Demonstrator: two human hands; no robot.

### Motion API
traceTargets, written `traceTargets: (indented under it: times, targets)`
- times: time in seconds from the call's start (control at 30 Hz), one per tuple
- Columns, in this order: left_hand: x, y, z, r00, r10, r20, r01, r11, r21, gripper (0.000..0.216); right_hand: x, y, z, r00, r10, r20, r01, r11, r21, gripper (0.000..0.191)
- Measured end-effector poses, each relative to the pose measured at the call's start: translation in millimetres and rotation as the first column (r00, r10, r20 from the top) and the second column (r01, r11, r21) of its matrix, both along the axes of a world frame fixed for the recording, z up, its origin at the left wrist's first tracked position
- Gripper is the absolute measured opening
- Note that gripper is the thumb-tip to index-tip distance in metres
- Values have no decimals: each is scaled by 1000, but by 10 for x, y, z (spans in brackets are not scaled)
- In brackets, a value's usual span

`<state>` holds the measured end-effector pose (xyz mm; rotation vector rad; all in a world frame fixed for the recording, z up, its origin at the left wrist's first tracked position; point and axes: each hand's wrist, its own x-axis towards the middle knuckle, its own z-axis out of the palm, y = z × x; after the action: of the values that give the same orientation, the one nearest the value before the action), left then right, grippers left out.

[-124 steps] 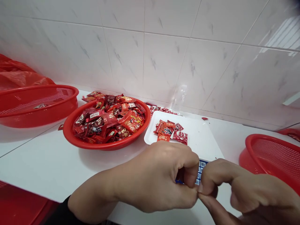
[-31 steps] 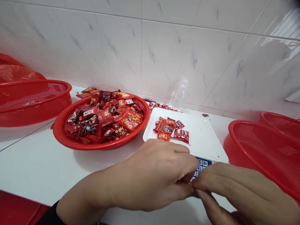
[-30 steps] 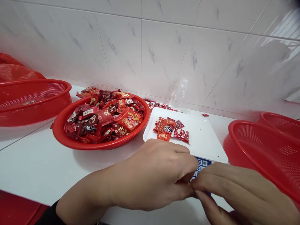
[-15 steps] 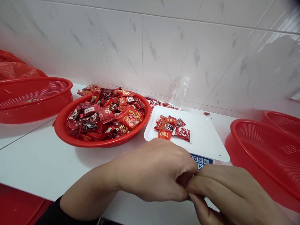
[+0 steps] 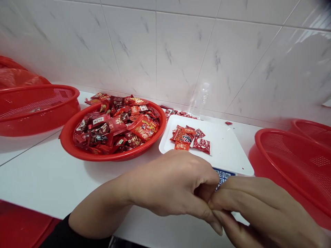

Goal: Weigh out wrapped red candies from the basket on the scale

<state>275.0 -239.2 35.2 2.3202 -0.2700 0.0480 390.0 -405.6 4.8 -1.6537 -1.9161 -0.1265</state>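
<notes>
Two bare hands meet at their fingertips over the near part of the white table (image 5: pixel 51 179). We find the left hand (image 5: pixel 176 186) half curled, its thumb extended, and the right hand (image 5: pixel 261 206) with thumb and fingers drawn together against it. We cannot tell whether anything is pinched between them, as the fingers hide the spot.

Just beyond the hands we note a blue keypad (image 5: pixel 221 175) with white number keys, partly covered by them. At its far side is a white tray (image 5: pixel 227 144); red and orange packets (image 5: pixel 184 137) lie in a small overlapping group on the tray's left half. To the left of the tray we record a red basket (image 5: pixel 111 157) heaped with wrapped packets (image 5: pixel 117 125). Further red baskets (image 5: pixel 284 165) stand at both sides, before a tiled wall (image 5: pixel 134 55).
</notes>
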Motion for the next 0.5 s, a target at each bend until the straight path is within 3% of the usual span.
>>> traceTargets:
  times: [0.27,0.37,0.5]
  targets:
    - [-16,-21,14,1000,0,-9,-1,997,-75,38,-25,-19,34,998,16,-67,-17,1000,-5,13]
    - [-23,-13,4,1000,10,-29,-15,989,-150,38,22,-18,67,997,75,-37,-74,997,19,7]
    - [-18,-1,-47,999,-22,-32,13,962,-274,40,115,-37,75,984,175,5,-176,984,28,16]
